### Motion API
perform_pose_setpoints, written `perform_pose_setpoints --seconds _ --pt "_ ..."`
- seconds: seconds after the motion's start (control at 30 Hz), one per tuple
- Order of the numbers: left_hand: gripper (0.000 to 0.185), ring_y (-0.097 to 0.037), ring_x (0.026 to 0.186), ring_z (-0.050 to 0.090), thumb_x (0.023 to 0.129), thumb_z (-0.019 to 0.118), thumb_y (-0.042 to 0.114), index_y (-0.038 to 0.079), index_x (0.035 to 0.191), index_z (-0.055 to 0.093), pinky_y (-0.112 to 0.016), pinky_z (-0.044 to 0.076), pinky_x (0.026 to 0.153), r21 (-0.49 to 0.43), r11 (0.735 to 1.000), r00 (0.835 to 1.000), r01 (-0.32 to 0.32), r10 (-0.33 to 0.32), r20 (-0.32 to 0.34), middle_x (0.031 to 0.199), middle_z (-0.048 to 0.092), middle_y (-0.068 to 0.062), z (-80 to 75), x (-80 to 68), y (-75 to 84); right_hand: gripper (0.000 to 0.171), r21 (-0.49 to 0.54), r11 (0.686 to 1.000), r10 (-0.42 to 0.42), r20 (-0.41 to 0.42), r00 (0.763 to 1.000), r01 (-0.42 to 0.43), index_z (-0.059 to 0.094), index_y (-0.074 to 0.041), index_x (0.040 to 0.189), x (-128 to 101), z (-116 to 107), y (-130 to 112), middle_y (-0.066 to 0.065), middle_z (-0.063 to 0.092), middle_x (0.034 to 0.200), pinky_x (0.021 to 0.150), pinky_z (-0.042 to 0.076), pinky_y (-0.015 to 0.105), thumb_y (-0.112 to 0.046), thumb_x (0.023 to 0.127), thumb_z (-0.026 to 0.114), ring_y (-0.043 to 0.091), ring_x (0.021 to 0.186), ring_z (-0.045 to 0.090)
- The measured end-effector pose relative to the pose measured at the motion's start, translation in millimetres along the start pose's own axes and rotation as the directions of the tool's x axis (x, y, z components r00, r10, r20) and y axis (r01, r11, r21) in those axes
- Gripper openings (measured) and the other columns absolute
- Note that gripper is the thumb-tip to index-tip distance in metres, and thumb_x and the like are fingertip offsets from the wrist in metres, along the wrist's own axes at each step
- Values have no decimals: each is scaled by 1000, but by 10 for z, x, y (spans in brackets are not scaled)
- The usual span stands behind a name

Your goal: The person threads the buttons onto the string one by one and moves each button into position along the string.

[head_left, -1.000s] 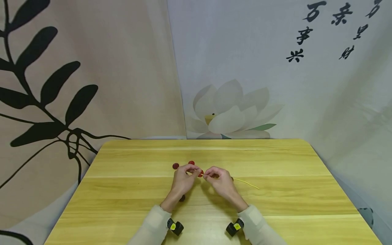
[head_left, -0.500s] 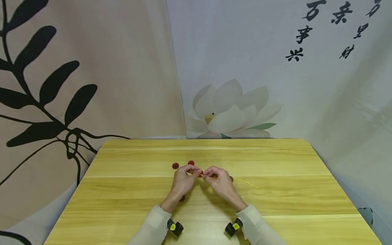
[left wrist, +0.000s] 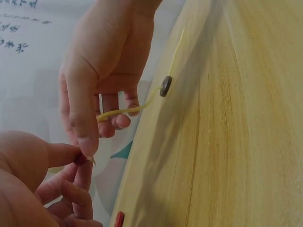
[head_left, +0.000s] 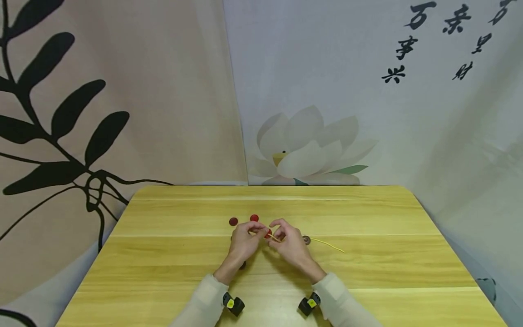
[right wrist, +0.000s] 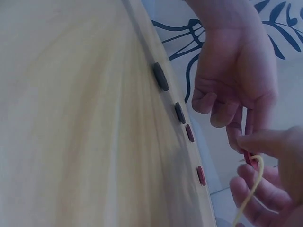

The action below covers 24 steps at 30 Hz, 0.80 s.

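My left hand pinches a red button between thumb and fingertip, above the table. A yellow cord reaches from this button to my right hand, whose thumb and fingers hold it close by. Seen from the right wrist, the cord curves out at the red button between both hands' fingertips. A short pale cord end shows under the right thumb in the left wrist view. Farther along, the cord passes through a brown button lying on the table, its tail trailing right.
Beyond my left hand lie a dark red button and a red button. A dark button is partly hidden by the left wrist. The wooden table meets a curtain behind.
My right hand has turned and shifted slightly left, its index finger lifting and its thumb lowering. More cord beside the red button and the whole brown button now show. The left hand stays put.
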<state>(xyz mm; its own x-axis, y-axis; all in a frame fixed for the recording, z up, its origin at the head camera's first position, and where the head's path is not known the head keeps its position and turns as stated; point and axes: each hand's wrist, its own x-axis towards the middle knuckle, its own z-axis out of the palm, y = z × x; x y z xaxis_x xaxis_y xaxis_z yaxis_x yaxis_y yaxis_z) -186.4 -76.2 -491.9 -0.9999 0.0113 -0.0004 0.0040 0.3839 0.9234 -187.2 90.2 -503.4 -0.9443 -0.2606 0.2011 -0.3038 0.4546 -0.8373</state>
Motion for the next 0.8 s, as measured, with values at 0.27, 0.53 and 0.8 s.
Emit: perform_pose_setpoints --seconds 0.27,0.53,0.8 --pt "13 -13 69 56 89 74 21 9 90 76 -25 42 55 -8 1000 1000 10 -10 -1 85 70 -3 10 -5 16 37 -41 999 -4 -3 1000 4 62 -9 113 12 8 -28 -4 61 77 63 47 23 -8 81 81 8 69 57" --pt "14 -14 72 56 89 75 23 9 90 76 -25 42 56 -19 1000 1000 20 -20 -3 85 69 -3 -19 -46 17 30 -75 997 -27 13 1000 28 64 -10 109 -5 31 -45 -6 62 77 61 48 23 -9 83 79 6 69 58" --pt "23 -15 76 55 94 67 35 13 96 76 -30 43 64 -14 999 1000 31 -31 -5 90 68 -2 -92 14 12 30 -44 999 -18 0 1000 18 65 -10 110 37 3 -66 -4 65 79 61 49 23 -6 83 78 9 70 60"
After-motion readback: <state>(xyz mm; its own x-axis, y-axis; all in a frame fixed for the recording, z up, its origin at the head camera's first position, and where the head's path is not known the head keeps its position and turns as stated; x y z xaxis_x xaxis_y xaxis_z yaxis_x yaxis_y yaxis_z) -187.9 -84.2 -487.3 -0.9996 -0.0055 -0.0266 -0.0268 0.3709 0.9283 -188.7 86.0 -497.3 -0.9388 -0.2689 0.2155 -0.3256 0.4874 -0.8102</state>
